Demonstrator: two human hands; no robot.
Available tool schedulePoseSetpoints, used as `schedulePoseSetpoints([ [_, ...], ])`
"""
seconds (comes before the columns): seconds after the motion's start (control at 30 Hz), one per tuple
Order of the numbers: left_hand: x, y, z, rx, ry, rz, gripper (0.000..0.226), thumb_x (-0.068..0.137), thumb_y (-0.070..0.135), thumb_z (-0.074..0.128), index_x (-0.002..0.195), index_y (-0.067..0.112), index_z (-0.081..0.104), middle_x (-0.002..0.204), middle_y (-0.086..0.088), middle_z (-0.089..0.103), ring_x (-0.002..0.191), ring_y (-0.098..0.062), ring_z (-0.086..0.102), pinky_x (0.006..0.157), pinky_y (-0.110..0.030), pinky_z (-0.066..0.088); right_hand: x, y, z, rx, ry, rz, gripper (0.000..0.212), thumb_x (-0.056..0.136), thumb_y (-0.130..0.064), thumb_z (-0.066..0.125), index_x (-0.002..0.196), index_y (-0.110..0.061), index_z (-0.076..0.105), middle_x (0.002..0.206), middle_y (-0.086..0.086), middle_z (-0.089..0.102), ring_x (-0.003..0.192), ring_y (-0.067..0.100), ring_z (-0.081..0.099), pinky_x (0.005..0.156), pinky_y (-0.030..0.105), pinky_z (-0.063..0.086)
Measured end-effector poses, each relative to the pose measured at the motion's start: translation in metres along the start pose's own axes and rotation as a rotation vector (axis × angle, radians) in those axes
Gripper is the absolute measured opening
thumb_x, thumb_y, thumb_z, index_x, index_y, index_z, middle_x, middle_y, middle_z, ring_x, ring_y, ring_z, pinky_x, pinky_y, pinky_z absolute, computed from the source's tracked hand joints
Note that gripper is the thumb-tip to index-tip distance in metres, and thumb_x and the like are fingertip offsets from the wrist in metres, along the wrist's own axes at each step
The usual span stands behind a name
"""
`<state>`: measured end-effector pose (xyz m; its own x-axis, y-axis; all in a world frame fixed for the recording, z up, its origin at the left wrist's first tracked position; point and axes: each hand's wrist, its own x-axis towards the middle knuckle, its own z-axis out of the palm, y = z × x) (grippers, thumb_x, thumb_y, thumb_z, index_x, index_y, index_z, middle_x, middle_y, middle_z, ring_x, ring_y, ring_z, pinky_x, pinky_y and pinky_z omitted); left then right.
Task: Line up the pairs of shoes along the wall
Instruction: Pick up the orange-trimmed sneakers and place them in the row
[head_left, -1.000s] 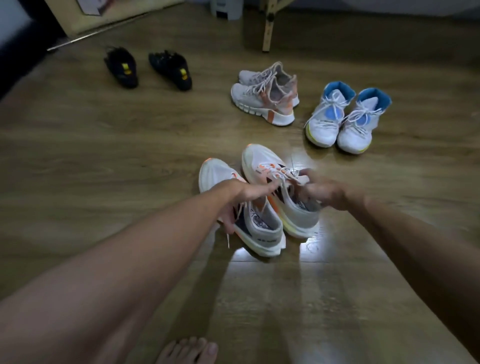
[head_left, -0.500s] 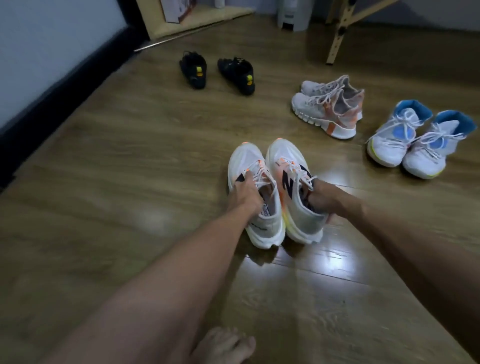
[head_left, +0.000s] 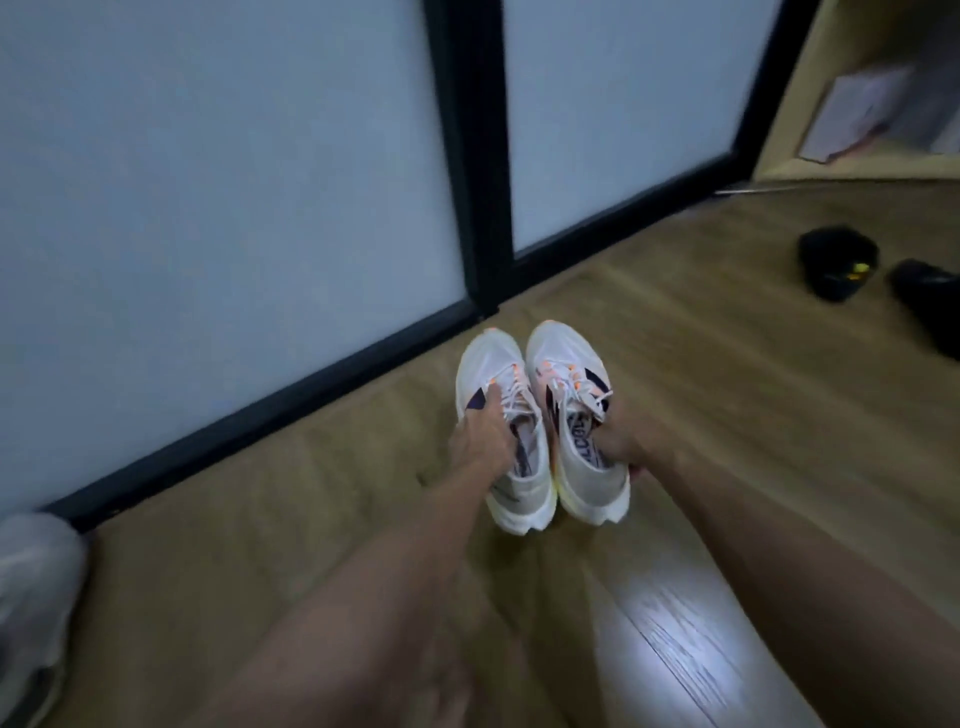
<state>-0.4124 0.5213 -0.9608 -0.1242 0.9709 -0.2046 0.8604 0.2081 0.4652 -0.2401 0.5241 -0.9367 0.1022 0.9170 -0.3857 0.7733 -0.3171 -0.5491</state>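
I hold a pair of white running shoes with orange lace loops side by side, toes pointing at the wall. My left hand grips the collar of the left white shoe. My right hand grips the collar of the right white shoe. Both toes are a short way from the black baseboard of the pale wall. I cannot tell whether the soles touch the wooden floor. A pair of black shoes lies at the far right.
A pale blurred object sits against the baseboard at the lower left. A black vertical frame divides the wall panels. A wooden shelf with papers stands in the upper right corner. My foot shows at the bottom.
The view has swung left toward the wall. Both hands have carried the white pair from the middle of the floor to near the baseboard. The other sneaker pairs have left the view.
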Motion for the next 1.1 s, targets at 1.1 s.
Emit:
schedulePoseSetpoints([
  [1.1, -0.087, -0.443, -0.17, -0.104, 0.284, -0.497, 0.082, 0.085, 0.001, 0.051, 0.151, 0.032, 0.012, 0.098, -0.026, 0.064, 0.084, -0.042, 0.063, 0.075, -0.048, 0.054, -0.047, -0.322, 0.368, -0.127, -0.436, -0.523, 0.066, 0.091, -0.014, 0.052, 0.15, -0.015, 0.022, 0.131, 0.014, 0.056, 0.115, 0.033, 0.056, 0.097, 0.044, 0.047],
])
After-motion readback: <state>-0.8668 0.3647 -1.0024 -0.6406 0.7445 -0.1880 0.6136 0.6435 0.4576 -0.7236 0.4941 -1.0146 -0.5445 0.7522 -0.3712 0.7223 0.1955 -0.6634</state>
